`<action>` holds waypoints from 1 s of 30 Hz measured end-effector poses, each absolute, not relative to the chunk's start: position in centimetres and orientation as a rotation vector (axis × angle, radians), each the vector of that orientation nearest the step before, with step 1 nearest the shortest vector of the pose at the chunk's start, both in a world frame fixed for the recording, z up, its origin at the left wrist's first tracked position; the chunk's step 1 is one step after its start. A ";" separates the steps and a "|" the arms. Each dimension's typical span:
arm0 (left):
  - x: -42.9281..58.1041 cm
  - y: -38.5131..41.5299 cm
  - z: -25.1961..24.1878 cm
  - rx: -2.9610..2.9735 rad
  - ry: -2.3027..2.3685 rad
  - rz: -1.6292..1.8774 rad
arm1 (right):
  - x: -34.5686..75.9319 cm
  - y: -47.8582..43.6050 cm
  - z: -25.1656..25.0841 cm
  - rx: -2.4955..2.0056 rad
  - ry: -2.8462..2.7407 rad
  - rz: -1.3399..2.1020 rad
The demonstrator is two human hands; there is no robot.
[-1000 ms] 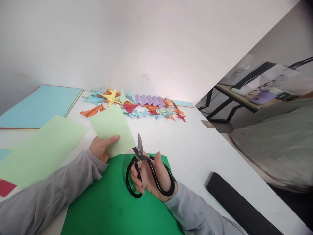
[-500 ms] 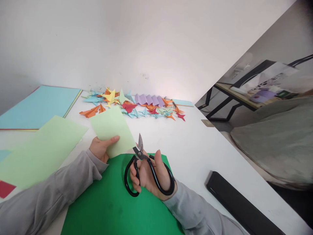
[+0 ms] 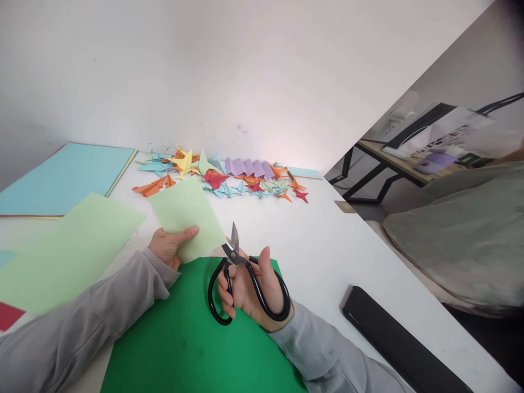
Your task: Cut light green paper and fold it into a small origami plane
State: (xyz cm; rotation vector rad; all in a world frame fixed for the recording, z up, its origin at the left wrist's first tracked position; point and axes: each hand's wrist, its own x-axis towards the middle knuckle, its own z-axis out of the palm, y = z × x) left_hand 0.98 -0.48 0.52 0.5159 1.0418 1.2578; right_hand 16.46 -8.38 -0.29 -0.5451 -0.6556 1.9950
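Head view: left hand [image 3: 168,246] pinches pale green four-sided paper piece [image 3: 184,207], thumb on face, probably keeping it steady and knuckles off blades. Paper held over far edge of dark green paper sheet [image 3: 184,349] on white surface [image 3: 319,251]. Right hand [image 3: 249,295] grips black-handled metal scissors [image 3: 233,255], fingers spread in loops, blades apart at paper's right corner. Left fingertips hidden; lower blade's tip perhaps behind corner, hard to tell; dark green sheet cut off below.

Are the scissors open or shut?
Open. The scissors in the right hand have their two blades spread apart in a V.
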 end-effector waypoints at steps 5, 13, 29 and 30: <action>1.0 -0.4 0.3 0.505 1.047 1.272 | 16.6 -8.4 -0.4 -0.552 -0.642 2.006; 1.1 -0.5 1.5 0.459 1.077 1.239 | 16.6 -8.5 -0.2 -0.535 -0.627 2.011; 0.6 -0.3 1.3 0.544 1.008 1.159 | 17.3 -8.5 -0.2 -0.494 -0.694 2.140; 0.5 -0.3 1.1 0.564 0.993 1.149 | 17.4 -8.5 -0.3 -0.486 -0.720 2.175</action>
